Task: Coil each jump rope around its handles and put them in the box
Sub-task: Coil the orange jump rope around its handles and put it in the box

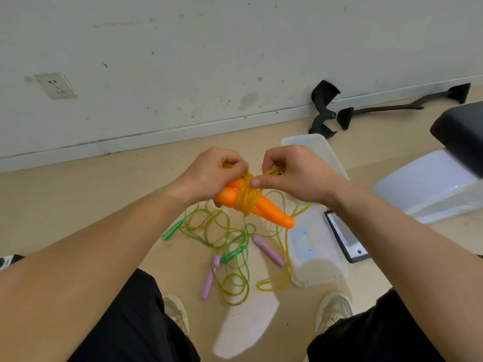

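Bright, even indoor light, soft shadows, wide-angle bending at edges, slight overall softness.

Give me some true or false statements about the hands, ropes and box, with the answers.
1. The left hand grips the orange handles. True.
2. The yellow rope is fully coiled. False: a loose length hangs to the floor.
3. The purple handles lie in the box. False: they lie on the floor beside it.
4. The right hand pinches the yellow rope. True.
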`<state>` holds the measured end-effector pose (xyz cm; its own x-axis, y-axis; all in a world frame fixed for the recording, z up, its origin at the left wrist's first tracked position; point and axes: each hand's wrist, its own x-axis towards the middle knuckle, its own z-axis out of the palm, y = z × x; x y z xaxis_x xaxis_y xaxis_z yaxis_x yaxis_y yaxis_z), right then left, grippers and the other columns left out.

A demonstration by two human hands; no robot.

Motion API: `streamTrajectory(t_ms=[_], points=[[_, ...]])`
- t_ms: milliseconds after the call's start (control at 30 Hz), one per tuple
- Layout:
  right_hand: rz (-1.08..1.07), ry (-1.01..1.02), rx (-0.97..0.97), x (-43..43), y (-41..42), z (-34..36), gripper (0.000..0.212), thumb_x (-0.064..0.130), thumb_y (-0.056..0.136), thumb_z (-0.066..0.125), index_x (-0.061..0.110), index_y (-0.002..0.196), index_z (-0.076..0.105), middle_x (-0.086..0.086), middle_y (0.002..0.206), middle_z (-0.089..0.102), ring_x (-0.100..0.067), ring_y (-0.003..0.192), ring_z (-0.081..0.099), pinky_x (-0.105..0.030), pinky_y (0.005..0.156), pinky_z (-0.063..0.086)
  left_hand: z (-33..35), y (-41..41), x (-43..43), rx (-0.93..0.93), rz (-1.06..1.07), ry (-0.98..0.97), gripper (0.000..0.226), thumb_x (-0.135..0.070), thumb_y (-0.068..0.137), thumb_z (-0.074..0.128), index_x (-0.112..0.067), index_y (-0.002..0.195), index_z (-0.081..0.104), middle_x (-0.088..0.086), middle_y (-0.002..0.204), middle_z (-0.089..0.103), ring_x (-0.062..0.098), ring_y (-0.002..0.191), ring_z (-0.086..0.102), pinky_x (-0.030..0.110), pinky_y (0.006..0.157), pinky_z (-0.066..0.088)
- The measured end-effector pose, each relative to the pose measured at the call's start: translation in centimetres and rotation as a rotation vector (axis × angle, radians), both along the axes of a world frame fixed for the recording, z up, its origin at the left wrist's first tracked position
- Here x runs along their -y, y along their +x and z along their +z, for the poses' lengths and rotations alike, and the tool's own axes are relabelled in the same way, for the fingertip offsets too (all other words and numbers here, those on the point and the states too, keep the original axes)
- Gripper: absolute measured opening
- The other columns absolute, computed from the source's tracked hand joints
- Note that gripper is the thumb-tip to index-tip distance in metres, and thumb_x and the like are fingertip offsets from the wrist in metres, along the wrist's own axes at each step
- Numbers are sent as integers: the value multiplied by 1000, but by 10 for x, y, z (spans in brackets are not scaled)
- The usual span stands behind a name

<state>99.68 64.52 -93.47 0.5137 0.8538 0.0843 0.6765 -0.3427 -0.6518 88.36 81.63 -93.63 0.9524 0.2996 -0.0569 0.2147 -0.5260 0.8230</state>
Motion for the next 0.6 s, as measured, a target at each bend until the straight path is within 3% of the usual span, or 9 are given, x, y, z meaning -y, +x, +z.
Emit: streamTrajectory(t_ms=[133, 233, 267, 400, 500, 600], points=[[22, 136, -288, -2, -1, -7, 42, 41, 100, 55, 17, 66, 55, 7, 59, 43, -6, 57, 38, -23, 55, 34, 6, 0, 0, 69, 67, -199, 19, -23, 99, 59, -13, 85, 69, 0, 67, 64, 24, 47, 64, 29, 36, 48], [-2, 164, -458, -3, -11, -20, 53, 37, 105, 44, -6, 76, 53, -6, 64, 45, -10, 58, 42, -22, 54, 37, 4, -1, 1, 96, 117, -282, 20, -23, 99, 59, -11, 86, 69, 7, 71, 65, 27, 48, 65, 28, 37, 47], [-18, 154, -471, -4, -14, -25, 56, 40, 105, 42, -7, 77, 53, -8, 65, 47, -11, 58, 43, -25, 55, 40, 2, -1, 1, 106, 147, -300, 21, -24, 99, 59, -10, 88, 69, 9, 75, 66, 27, 50, 66, 29, 38, 47], [-195, 44, -441, -8, -28, -40, 43, 29, 103, 39, 13, 66, 55, 6, 57, 46, -12, 54, 44, -34, 54, 51, -1, 2, -6, 169, 317, -298, 22, -27, 98, 60, -10, 88, 70, 13, 86, 65, 28, 53, 67, 30, 40, 49], [-217, 27, -368, -11, -44, -41, 51, 41, 107, 33, 18, 69, 58, 11, 53, 47, -15, 56, 49, -46, 65, 55, -3, 4, -9, 218, 443, -281, 22, -27, 99, 59, -12, 85, 69, 11, 87, 63, 27, 53, 65, 30, 41, 50], [-173, -51, -270, -12, -51, -33, 44, 43, 106, 34, 19, 80, 62, 7, 58, 53, -19, 60, 59, -43, 73, 52, -4, 5, -12, 232, 544, -238, 23, -28, 99, 58, -13, 85, 67, 8, 88, 62, 28, 58, 65, 30, 41, 51]])
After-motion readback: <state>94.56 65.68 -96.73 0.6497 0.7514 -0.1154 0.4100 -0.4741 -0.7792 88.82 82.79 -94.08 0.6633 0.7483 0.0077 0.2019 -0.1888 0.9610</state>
